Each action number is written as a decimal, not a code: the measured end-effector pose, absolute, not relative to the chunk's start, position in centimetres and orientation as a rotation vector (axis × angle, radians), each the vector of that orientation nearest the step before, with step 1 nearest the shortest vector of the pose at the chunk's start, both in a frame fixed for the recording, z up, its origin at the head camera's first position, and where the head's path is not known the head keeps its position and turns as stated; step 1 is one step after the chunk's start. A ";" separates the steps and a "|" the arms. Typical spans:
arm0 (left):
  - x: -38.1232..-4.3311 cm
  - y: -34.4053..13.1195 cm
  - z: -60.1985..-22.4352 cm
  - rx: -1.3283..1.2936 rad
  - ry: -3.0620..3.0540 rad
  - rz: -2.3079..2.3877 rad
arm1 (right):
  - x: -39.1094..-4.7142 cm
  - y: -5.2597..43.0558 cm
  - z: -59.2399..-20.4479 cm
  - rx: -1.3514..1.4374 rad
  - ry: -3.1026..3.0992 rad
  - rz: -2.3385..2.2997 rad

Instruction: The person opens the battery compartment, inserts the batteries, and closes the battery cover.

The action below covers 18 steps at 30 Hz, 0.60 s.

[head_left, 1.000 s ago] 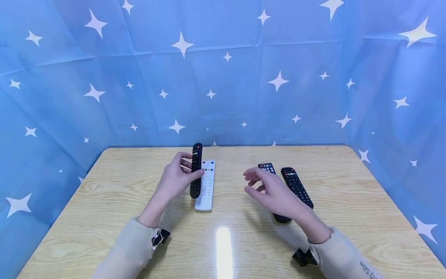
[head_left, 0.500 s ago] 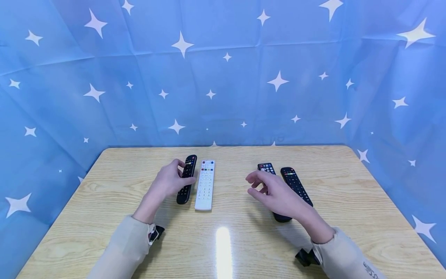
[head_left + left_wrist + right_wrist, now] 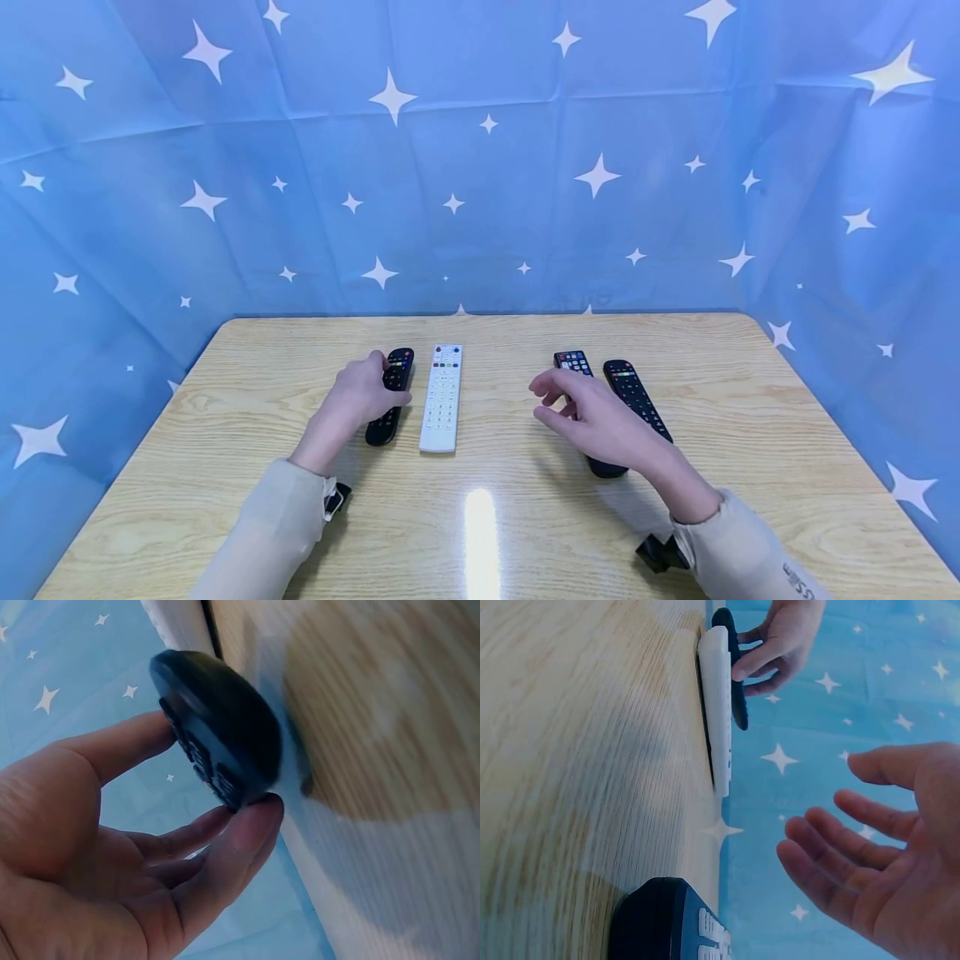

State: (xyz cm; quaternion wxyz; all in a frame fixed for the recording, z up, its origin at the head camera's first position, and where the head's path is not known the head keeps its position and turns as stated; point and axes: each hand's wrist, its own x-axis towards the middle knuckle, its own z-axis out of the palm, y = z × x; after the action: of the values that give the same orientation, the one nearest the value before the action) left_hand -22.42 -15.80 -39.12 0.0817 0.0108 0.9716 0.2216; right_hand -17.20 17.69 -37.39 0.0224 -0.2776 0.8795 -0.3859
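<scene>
My left hand point(image 3: 354, 398) pinches a black remote control point(image 3: 397, 377) by its two long sides, between thumb and fingers. In the left wrist view the held remote point(image 3: 232, 712) is tilted, its underside close to the tabletop. Just right of it a white remote control point(image 3: 442, 398) lies face up. My right hand point(image 3: 592, 417) hovers with relaxed, slightly bent fingers and holds nothing. Partly hidden beneath it is a second black remote control point(image 3: 606, 469) with some white buttons. Another black remote control point(image 3: 639, 400) lies at a slant just right of that hand.
A light wood table point(image 3: 517, 500) carries everything, with a strip of glare near its front. Behind it and at both sides hangs a blue cloth point(image 3: 480, 208) with white stars. A small black device point(image 3: 660, 552) sits at the right cuff.
My left hand has carried its black remote from over the white one leftward and down beside it. The remote now slants more. My right hand has barely moved.
</scene>
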 end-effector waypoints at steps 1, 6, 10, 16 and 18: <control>-22.4 -15.8 -39.1 0.032 2.898 0.645 | -17.2 17.7 -37.4 -0.854 2.725 -1.191; -22.4 -15.8 -39.2 0.035 2.889 0.576 | -17.2 17.7 -37.3 -0.857 2.731 -1.178; -22.4 -15.5 -39.1 0.034 2.887 0.518 | -17.1 17.8 -37.3 -0.872 2.732 -1.172; -22.4 -15.2 -39.3 0.021 2.899 0.443 | -17.2 18.0 -37.1 -0.875 2.749 -1.140; -22.4 -15.1 -39.3 0.023 2.906 0.435 | -17.2 18.2 -37.0 -0.883 2.759 -1.130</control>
State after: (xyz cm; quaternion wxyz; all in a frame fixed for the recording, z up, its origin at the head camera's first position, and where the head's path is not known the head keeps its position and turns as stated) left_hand -22.42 -15.05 -39.34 0.1011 0.0077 0.9839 0.1473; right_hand -17.20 18.17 -37.05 0.0162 -0.2838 0.8872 -0.3633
